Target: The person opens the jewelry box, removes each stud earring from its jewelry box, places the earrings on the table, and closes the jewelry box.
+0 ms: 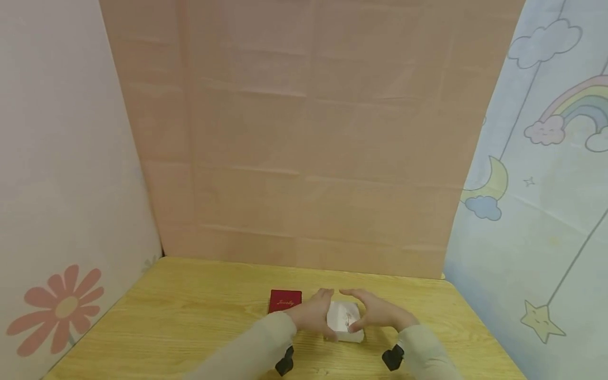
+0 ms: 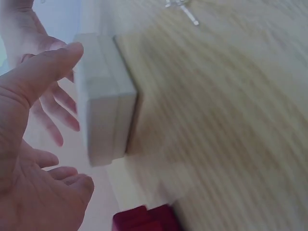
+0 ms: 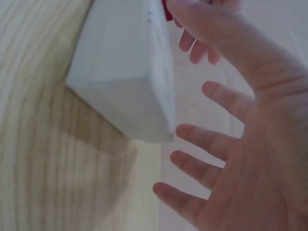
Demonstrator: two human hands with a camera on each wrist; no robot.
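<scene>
A small white box point(image 1: 339, 318) lies on the wooden table between the two hands, a faint drawing on its lid. My left hand point(image 1: 313, 315) is at its left side, fingers spread; in the left wrist view the thumb point(image 2: 57, 60) overlaps the upper edge of the box, and whether it touches I cannot tell. On the other side is my right hand point(image 1: 378, 311), its fingers point(image 3: 207, 142) extended and apart from the box's far side. In the head view the right thumb reaches over the lid's edge. Neither hand grips the box.
Left of the white box lies a dark red box point(image 1: 285, 300) with gold lettering, partly behind the left hand. A small silver piece point(image 2: 185, 9) lies on the table point(image 1: 199, 301). Fabric panels point(image 1: 309, 158) stand along the back and both sides. Each wrist carries a black device.
</scene>
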